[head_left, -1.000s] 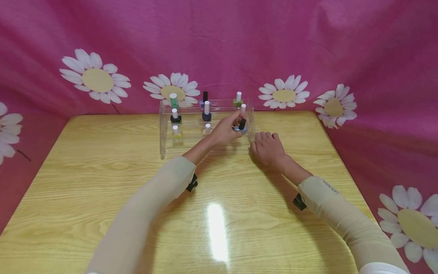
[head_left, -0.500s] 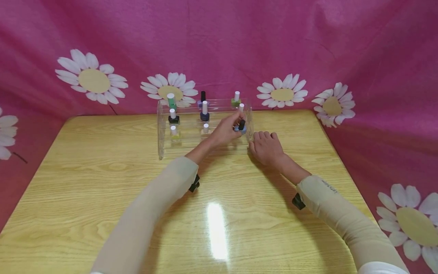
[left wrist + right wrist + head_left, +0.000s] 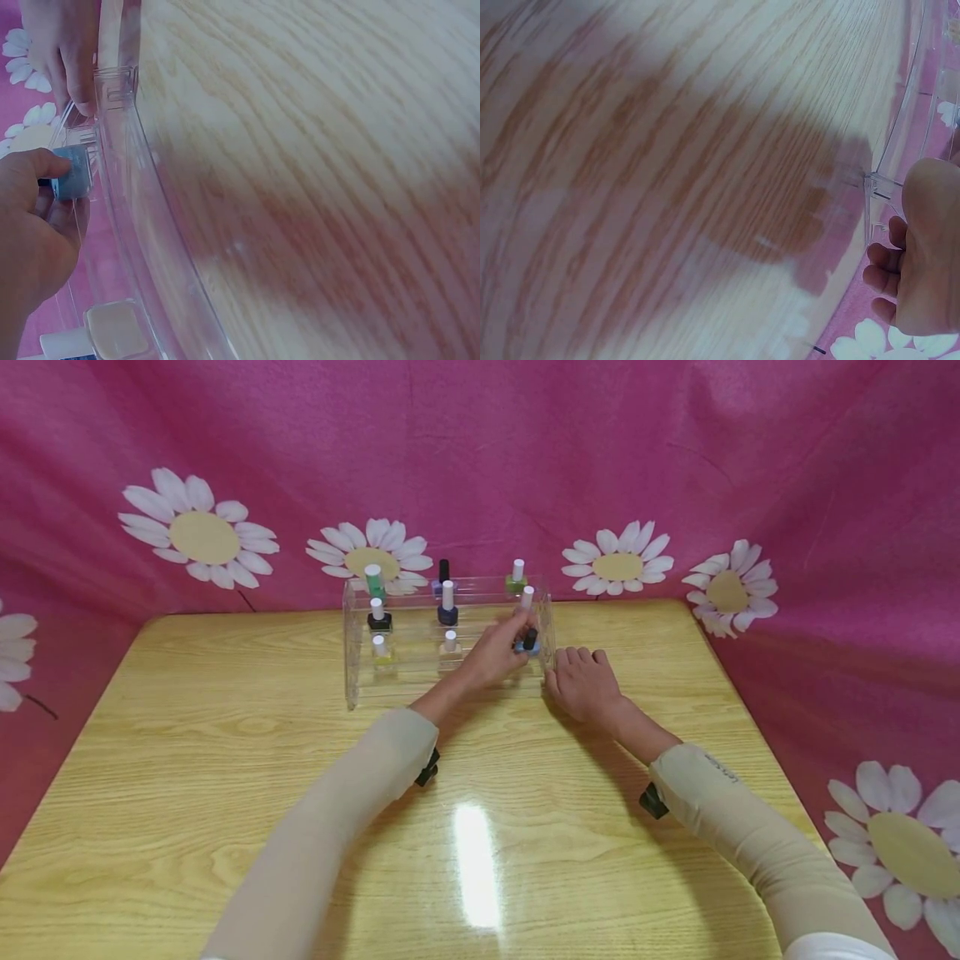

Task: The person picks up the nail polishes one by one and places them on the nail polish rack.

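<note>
A clear acrylic nail polish rack (image 3: 351, 660) stands near the far edge of the table, with bottles in three tiers. At its right end my left hand (image 3: 491, 653) pinches a light blue nail polish bottle (image 3: 73, 174) with a black cap, low in the front tier. The thumb lies on the bottle's glass in the left wrist view, and the cap is partly hidden by the hand. My right hand (image 3: 587, 683) rests beside the rack's right end panel, its fingers (image 3: 885, 279) loosely bent and holding nothing. The fingertips are right at the panel.
Left and middle columns hold a green bottle (image 3: 374, 581), a black one (image 3: 379, 620), a yellow one (image 3: 382, 652), a dark blue one (image 3: 447, 612) and a beige one (image 3: 116, 330). A lime bottle (image 3: 516, 581) stands at back right. A pink flowered cloth (image 3: 480, 460) hangs behind.
My left hand has shifted slightly, and the light blue bottle sits a little lower at the front tier's right end. The right hand stays beside the rack. The head view has moved slightly.
</note>
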`<state>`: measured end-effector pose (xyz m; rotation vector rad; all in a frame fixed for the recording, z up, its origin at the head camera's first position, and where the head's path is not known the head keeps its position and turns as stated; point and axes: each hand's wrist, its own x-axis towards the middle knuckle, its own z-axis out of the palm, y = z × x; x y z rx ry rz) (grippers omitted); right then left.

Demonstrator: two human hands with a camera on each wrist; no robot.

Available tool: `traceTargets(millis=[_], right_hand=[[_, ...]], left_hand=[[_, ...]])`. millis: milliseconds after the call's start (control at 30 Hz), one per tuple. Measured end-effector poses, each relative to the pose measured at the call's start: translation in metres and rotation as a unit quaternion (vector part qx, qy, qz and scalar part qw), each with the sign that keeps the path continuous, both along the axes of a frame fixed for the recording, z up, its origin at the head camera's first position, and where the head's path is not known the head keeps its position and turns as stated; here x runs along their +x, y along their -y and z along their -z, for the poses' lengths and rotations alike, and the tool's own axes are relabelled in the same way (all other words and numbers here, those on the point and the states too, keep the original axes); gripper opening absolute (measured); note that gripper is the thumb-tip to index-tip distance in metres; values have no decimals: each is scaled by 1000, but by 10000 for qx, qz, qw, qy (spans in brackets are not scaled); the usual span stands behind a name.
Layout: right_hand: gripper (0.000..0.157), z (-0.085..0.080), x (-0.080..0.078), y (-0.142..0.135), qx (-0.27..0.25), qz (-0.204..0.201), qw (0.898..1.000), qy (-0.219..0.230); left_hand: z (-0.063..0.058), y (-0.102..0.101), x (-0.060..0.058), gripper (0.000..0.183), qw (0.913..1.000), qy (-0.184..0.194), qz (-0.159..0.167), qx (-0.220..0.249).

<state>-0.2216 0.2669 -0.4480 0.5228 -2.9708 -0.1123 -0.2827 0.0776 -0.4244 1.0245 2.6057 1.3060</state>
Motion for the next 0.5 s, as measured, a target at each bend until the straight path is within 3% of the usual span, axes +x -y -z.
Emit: traceTargets(millis=[233, 500], right_hand=[[33, -1, 0, 1, -23, -41, 9998, -200], [34, 0, 0, 1, 24, -8, 9999, -112]], left_hand=[[2, 0, 1, 38, 9998, 149, -102, 22], [5, -1, 1, 36, 9997, 166, -164, -27]])
